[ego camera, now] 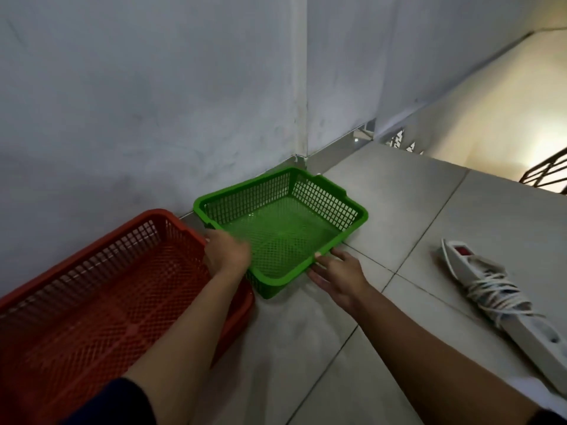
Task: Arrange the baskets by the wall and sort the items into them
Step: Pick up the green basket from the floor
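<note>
Green basket: sat on the tiled floor with its far corner just beside the wall, its near corner beside the red basket; it held nothing.
Red basket: lay along the wall to the left, larger, also holding nothing.
Left hand: rested over the green basket's left rim; whether the fingers curled on it could not be told.
Right hand: fingers spread, tips touching the near right rim, not gripping.
Handling: looked like thin plastic mesh, so probably light, fairly stiff, and apt to slide on smooth tile.
Where to hold: the thick rim or the notched end handles seemed safest; the mesh walls might flex.
Power strip: lay well apart to the right, cord wound round it.
</note>
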A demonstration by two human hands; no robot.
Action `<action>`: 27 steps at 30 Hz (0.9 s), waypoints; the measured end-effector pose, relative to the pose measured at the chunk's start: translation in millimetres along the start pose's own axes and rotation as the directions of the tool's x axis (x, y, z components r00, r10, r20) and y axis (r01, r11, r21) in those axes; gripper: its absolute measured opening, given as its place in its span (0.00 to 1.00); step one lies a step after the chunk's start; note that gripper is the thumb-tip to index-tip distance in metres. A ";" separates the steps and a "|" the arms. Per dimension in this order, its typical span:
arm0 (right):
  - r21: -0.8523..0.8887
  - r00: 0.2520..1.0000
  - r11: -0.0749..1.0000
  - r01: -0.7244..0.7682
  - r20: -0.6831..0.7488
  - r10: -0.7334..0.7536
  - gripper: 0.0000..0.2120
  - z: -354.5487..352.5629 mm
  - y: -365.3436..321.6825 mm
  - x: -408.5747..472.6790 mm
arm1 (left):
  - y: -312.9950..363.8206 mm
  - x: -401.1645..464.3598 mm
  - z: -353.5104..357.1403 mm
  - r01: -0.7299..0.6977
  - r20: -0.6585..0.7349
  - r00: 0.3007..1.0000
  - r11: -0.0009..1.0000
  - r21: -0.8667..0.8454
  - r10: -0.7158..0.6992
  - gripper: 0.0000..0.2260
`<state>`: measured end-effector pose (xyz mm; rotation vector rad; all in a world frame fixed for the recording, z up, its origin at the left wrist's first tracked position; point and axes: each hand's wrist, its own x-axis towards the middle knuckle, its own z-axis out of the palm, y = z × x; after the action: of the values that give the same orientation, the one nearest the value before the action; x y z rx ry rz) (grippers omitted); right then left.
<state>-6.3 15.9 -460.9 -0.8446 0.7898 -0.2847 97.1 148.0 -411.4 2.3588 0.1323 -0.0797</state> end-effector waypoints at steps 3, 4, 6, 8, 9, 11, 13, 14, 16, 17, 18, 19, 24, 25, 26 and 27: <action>0.018 0.998 1.000 -0.023 0.058 0.022 0.28 8.5 4.3 -0.5 | 10.4 -4.0 1.4 -0.038 0.144 0.989 0.999 0.015 0.035 0.34; 0.013 0.996 1.000 -0.022 0.081 0.020 0.28 10.9 3.4 -1.4 | 13.3 -8.1 3.1 -0.052 0.195 0.980 0.997 0.056 0.040 0.35; 0.006 0.991 1.000 -0.031 0.132 0.030 0.30 12.6 -0.4 -2.8 | 16.2 -16.9 8.8 -0.096 0.253 0.966 0.983 0.156 0.054 0.34; -0.075 0.981 0.996 -0.049 0.186 0.062 0.34 10.3 -2.7 -5.6 | 19.2 -25.4 13.2 -0.190 0.235 0.963 0.953 0.237 0.134 0.34; -0.161 0.975 0.986 -0.049 0.206 0.082 0.35 7.4 -3.9 -8.3 | 21.7 -29.4 15.9 -0.251 0.224 0.955 0.931 0.265 0.194 0.34; -0.336 0.971 0.941 -0.030 0.212 0.107 0.34 -0.7 -8.5 -15.6 | 28.6 -39.7 20.2 -0.336 0.243 0.931 0.899 0.281 0.272 0.31; -0.426 0.981 0.904 0.011 0.178 0.073 0.32 -16.4 -19.9 -24.0 | 38.4 -56.9 29.0 -0.397 0.311 0.898 0.878 0.267 0.311 0.28; -0.449 0.987 0.893 0.023 0.152 0.050 0.30 -27.8 -28.1 -28.3 | 44.1 -67.5 35.8 -0.435 0.353 0.874 0.862 0.261 0.334 0.26; -0.496 0.994 0.867 0.049 0.112 0.008 0.28 -55.1 -46.0 -37.7 | 56.4 -89.3 50.5 -0.526 0.431 0.813 0.811 0.256 0.391 0.25; -0.533 0.996 0.843 0.068 0.092 -0.022 0.28 -72.5 -55.9 -42.8 | 63.7 -100.5 59.2 -0.569 0.463 0.781 0.782 0.254 0.419 0.25; -0.574 0.996 0.814 0.087 0.062 -0.062 0.28 -92.7 -66.5 -49.0 | 72.5 -113.7 69.0 -0.614 0.492 0.746 0.749 0.249 0.448 0.25; -0.617 0.993 0.780 0.104 0.028 -0.110 0.28 -114.9 -78.1 -55.4 | 82.7 -128.5 79.7 -0.658 0.516 0.709 0.715 0.238 0.481 0.26; -0.875 0.891 0.477 0.084 -0.148 -0.429 0.26 -241.1 -140.6 -102.9 | 134.7 -226.5 136.7 -0.847 0.655 0.470 0.512 0.144 0.592 0.26; -0.925 0.869 0.379 0.039 -0.156 -0.470 0.27 -265.6 -148.7 -112.6 | 143.1 -246.4 145.8 -0.882 0.677 0.401 0.460 0.103 0.617 0.25; -0.957 0.848 0.290 -0.024 -0.173 -0.502 0.28 -295.5 -155.8 -124.3 | 152.2 -270.6 156.9 -0.914 0.699 0.319 0.402 0.048 0.640 0.25; -0.970 0.831 0.221 -0.096 -0.201 -0.518 0.29 -324.4 -160.8 -136.4 | 160.4 -294.2 167.8 -0.940 0.713 0.233 0.341 -0.010 0.662 0.25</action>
<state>-322.5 -198.8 -401.5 -2.2139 1.3810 -0.2496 -178.9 -104.6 -390.3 2.3305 -1.6938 -0.3746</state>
